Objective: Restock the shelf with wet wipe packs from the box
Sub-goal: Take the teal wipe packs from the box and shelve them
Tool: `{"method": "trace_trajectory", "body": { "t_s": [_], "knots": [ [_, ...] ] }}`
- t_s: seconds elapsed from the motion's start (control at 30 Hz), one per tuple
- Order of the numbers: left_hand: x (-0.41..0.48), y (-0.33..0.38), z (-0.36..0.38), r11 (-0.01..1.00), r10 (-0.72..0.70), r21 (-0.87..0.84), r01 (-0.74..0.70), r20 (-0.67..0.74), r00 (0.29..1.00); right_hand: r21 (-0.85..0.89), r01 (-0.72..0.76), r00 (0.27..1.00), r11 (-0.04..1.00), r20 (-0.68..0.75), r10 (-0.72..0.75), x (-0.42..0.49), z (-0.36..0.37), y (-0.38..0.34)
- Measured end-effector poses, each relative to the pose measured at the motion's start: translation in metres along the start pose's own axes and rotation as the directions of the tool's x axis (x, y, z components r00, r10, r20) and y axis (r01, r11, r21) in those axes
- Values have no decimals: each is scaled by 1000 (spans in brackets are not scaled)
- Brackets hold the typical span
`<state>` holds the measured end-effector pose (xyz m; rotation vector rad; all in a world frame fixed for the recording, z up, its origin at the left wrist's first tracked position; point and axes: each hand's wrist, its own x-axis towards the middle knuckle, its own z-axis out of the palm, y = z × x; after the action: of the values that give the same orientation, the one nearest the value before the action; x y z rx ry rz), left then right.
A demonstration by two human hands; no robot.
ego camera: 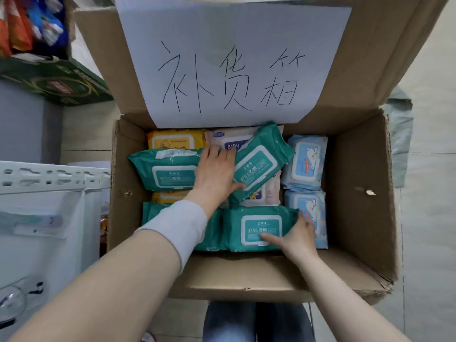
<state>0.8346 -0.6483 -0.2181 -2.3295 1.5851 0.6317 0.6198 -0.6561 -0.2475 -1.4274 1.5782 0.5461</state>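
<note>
Inside the box (360,174), left fingers (217,154) grip a tilted teal pack (261,164); right fingers (271,239) clasp another (246,218), partly hidden.

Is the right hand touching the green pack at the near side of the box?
Touching. The head view shows the right hand with its thumb lying on the front of the green pack and its fingers against the pack's right edge.

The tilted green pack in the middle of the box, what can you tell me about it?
The tilted green pack is a soft teal plastic wrapper with a white-rimmed flip lid and printing that includes "75%". It lies slanted on top of the pink baby pack, far end higher. The left hand rests against its left edge, thumb under its lower corner. It is still inside the cardboard box.
</note>
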Motion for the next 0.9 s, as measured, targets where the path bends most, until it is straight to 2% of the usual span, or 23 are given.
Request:
{"method": "trace_trajectory", "body": {
  "t_s": [0.13, 0.23, 0.3, 0.37, 0.43, 0.53, 0.7, 0.9],
  "knots": [
    [11, 6, -5, 999, -31, 43, 27, 82, 996, 69, -105, 994, 992, 42, 103, 1, -8, -1],
    [7, 12, -10, 999, -12, -43, 15, 77, 997, 99, -94, 995, 991, 48, 90, -5, -15, 1],
    [1, 16, -17, 991, 6, -133, -2, 27, 1000, 269, -130, 990, 954, 88, 110, -13, -20, 2],
    [-7, 17, -24, 958, -17, -287, 20, 12, 1000, 455, -209, 973, 866, 188, 136, -21, -26, 2],
    [-13, 14, -30, 919, -43, -392, 48, 21, 999, 516, -240, 959, 822, 260, 116, -24, -30, 1],
    [-23, 4, -34, 825, -124, -551, 125, 40, 992, 533, -183, 952, 826, 307, 12, -26, -28, -10],
    [-56, -12, -35, 661, -348, -705, 256, 13, 937, 540, -65, 971, 839, 227, -71, -22, -26, -15],
    [-155, -13, -100, 466, -555, -848, 252, -59, 830, 545, 42, 978, 837, 150, -147, -83, -95, -5]
  ]
}}
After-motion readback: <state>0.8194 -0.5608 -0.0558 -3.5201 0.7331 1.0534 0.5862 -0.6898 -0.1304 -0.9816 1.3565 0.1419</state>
